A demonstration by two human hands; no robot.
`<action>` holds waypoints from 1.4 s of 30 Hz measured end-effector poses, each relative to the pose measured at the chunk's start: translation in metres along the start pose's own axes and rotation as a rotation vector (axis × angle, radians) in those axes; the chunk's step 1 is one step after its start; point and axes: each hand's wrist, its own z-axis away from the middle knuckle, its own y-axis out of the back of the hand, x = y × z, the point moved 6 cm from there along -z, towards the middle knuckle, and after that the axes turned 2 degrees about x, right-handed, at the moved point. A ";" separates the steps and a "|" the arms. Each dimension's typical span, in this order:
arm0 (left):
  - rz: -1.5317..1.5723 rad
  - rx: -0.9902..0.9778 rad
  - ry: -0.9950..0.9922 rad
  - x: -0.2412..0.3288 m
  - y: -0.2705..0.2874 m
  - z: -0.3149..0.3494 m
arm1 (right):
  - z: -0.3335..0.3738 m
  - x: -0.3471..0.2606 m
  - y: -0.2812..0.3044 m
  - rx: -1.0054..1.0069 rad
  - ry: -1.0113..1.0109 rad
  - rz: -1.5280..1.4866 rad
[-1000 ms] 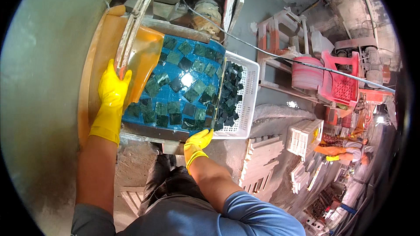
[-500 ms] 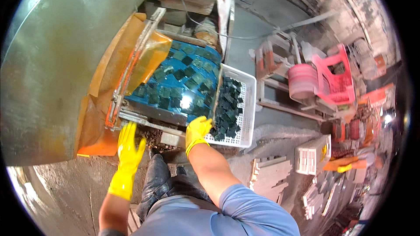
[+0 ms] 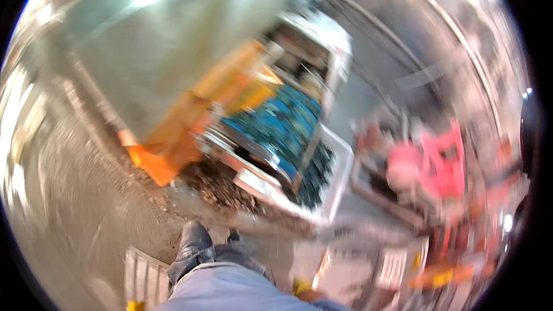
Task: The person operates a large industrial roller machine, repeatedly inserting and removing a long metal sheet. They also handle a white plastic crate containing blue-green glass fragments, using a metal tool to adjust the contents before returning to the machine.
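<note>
Everything is smeared by motion. Only a scrap of my left hand (image 3: pixel 136 306) in its yellow glove shows, at the lower edge beside a slatted pale board; its fingers are out of sight. My right hand (image 3: pixel 300 286), also yellow-gloved, is low beside my shirt, blurred and partly cut off by my forearm, so its fingers cannot be made out. Neither hand touches the blue conveyor belt (image 3: pixel 283 116) strewn with dark square tiles. At the belt's right end stands a white plastic crate (image 3: pixel 344 168) with dark tiles (image 3: pixel 314 181) in it.
Orange sheeting (image 3: pixel 173 144) hangs at the belt's left, beside a large greenish curved surface (image 3: pixel 167 52). A pink plastic stool (image 3: pixel 446 161) stands on the right. Rubble (image 3: pixel 222 190) lies under the belt frame. Another person's yellow glove (image 3: pixel 443 278) shows at the lower right.
Both my hands have pulled back from the belt's near edge to the lower rim of the view. The head has turned, so the belt and crate now appear tilted and farther right.
</note>
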 end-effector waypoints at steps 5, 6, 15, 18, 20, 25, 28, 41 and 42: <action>0.182 0.083 -0.019 0.019 -0.001 0.013 | -0.073 -0.102 0.048 -0.001 0.093 -0.416; 0.234 0.092 -0.011 0.019 0.000 0.012 | -0.088 -0.131 0.061 -0.012 0.126 -0.452; 0.865 0.212 0.346 -0.116 0.008 -0.038 | -0.106 -0.528 0.210 -0.013 0.724 -0.607; 0.892 0.247 0.403 -0.167 0.029 -0.047 | -0.036 -0.690 0.252 0.220 1.064 -0.513; 0.879 0.298 0.337 -0.177 0.074 -0.050 | 0.012 -0.783 0.279 0.352 1.248 -0.421; 0.852 0.587 0.234 -0.229 0.199 -0.082 | 0.072 -0.968 0.329 1.158 1.556 -0.132; 0.936 0.723 0.157 -0.226 0.270 -0.114 | 0.024 -1.040 0.350 1.255 1.048 0.108; 0.968 0.239 0.078 -0.146 0.453 -0.267 | -0.039 -1.288 0.380 1.031 0.713 0.212; 0.950 0.216 0.066 -0.141 0.469 -0.280 | -0.043 -1.301 0.384 1.014 0.692 0.217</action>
